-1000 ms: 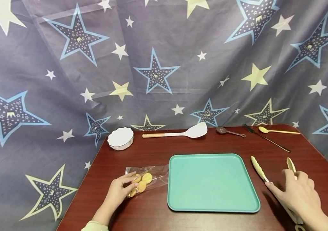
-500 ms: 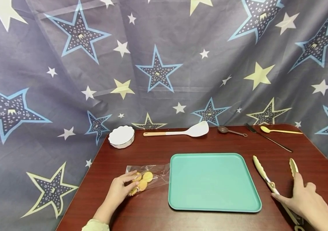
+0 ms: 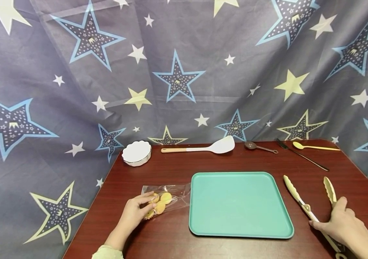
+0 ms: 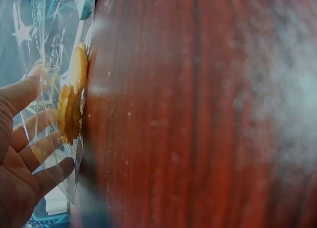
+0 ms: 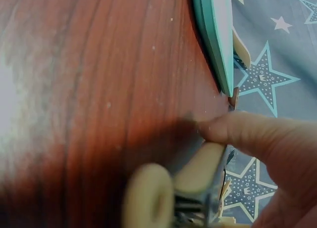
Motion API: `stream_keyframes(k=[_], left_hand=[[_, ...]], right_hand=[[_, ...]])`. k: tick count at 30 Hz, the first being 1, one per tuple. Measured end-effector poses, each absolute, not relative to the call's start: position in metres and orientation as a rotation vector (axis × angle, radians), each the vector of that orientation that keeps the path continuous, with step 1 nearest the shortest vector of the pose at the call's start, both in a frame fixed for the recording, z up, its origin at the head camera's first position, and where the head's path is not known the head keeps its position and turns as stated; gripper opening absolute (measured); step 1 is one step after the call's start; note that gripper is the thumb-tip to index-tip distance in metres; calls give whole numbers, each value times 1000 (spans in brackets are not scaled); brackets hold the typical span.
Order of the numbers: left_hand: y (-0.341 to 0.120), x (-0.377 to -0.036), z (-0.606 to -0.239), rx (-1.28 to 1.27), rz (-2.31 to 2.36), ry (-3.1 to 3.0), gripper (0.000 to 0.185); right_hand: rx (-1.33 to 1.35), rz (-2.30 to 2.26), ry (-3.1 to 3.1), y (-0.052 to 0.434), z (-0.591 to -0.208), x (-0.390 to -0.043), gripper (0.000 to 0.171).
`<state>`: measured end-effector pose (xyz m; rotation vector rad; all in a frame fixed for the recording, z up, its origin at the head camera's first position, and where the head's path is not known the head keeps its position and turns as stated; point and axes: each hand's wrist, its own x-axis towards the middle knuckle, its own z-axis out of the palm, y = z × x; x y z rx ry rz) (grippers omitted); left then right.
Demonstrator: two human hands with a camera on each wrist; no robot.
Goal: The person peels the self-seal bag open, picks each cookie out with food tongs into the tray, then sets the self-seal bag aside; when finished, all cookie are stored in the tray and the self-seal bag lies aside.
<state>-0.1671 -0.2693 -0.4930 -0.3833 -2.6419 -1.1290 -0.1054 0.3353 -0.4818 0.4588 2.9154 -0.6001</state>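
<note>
A clear plastic bag [image 3: 178, 196] holding several round yellow cookies [image 3: 166, 198] lies left of the teal tray [image 3: 240, 230]. My left hand [image 3: 133, 214] rests on the bag, thumb and fingers spread about the cookies. In the left wrist view, the fingers [image 4: 55, 174] show through the film, loosely extended. Right of the tray, my right hand [image 3: 346, 223] grips a pair of tongs [image 3: 312, 217], thumb on one arm and fingers on the other. The tongs' scalloped cream tips stand wide apart, pointing away from me. The right wrist view shows my thumb [image 5: 218, 129] touching the cream tongs handle.
Along the back edge lie a white spatula [image 3: 221, 145] with wooden handle, a brown spoon [image 3: 250, 145], a dark thin-handled utensil [image 3: 304, 157] and a yellow spoon [image 3: 298, 145]. A white fluted dish [image 3: 137, 154] stands back left. Star-patterned cloth [image 3: 171, 118] hangs behind.
My right hand has slid slightly back and right along the tongs, showing more of their arms. The left hand and the cookie bag have stayed in place; the head view has shifted slightly.
</note>
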Motion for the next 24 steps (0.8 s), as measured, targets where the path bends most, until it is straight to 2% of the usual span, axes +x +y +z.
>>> stream_keyframes(k=[6,14,19,24], left_hand=[[-270,-168,-494,-363,-1136,-2661,26],[-271,-168,-494,-332,-1163,-2665,27],[-270,-168,-494,-333,-1168,-2663,26],[-269,-167,-492,-342,-1176,-2659,25]], right_hand=[[410,-647,2956,338,-475,-108,91],[175,-643,3080,341,-458,-118,91],[131,-734,3141,324,-446,-128,89],[66,-805,3204,296,-436,-139,77]])
